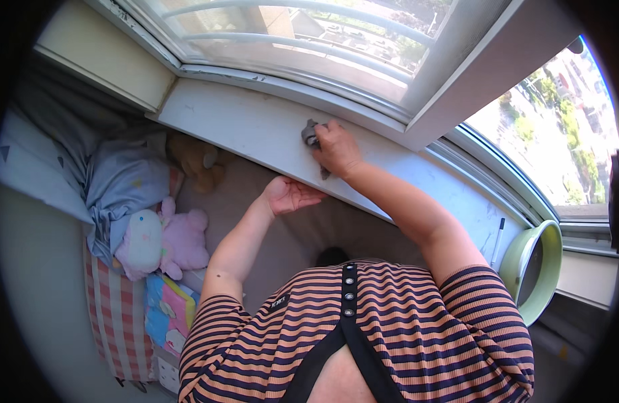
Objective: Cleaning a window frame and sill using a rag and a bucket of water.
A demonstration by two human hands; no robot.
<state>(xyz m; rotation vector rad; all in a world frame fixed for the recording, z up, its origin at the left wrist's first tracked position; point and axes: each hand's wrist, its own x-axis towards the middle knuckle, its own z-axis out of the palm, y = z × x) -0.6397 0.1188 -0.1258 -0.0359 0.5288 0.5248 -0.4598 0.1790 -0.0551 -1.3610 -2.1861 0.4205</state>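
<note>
My right hand (335,147) grips a crumpled grey cloth (310,132) and presses it on the white windowsill (239,111). Part of the cloth pokes out below the palm; the rest is hidden under the fingers. My left hand (292,195) is just below the sill's front edge, palm up, with its fingers extended and nothing seen in it. Whether its fingertips touch the edge I cannot tell.
A green round container (522,272) lies tipped at the sill's right end, beside a white pen with a dark tip (498,241). The window frame (294,90) borders the sill. At left are a pink plush toy (186,237), a brown plush toy (196,161) and a checked cushion (119,312).
</note>
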